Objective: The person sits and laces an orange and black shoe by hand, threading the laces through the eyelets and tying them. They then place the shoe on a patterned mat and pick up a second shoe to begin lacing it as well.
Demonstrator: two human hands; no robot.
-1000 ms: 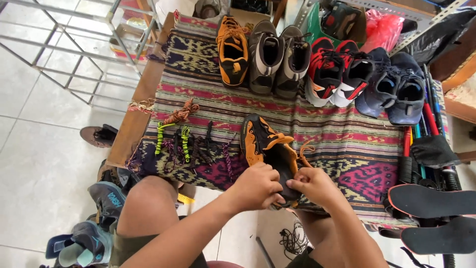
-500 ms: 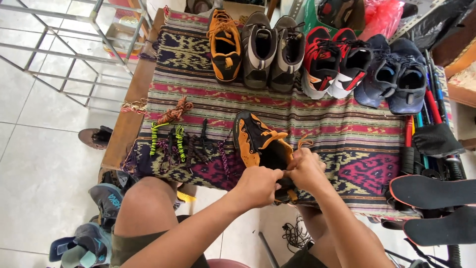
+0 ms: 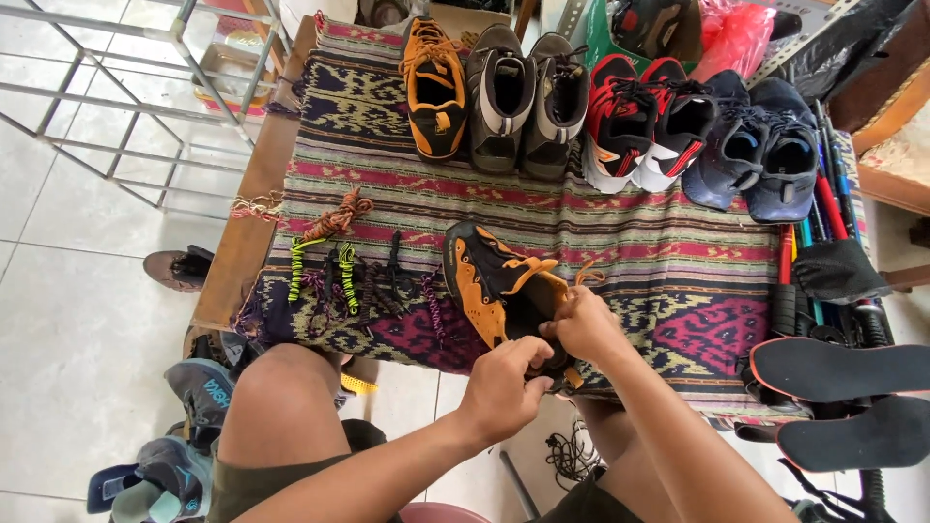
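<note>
My left hand (image 3: 504, 385) and right hand (image 3: 584, 324) are both closed on the orange and black shoe (image 3: 499, 289) at the near edge of the counter (image 3: 254, 208). Loose laces (image 3: 339, 266) lie to its left on the striped woven cloth (image 3: 620, 232). More shoes (image 3: 601, 107) stand in a row at the far edge.

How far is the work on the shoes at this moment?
Done: loose laces lie bundled on the woven cloth. In hand: left hand and right hand grip the orange-and-black shoe. Left: the orange shoe in the back row is laced, untouched.
</note>
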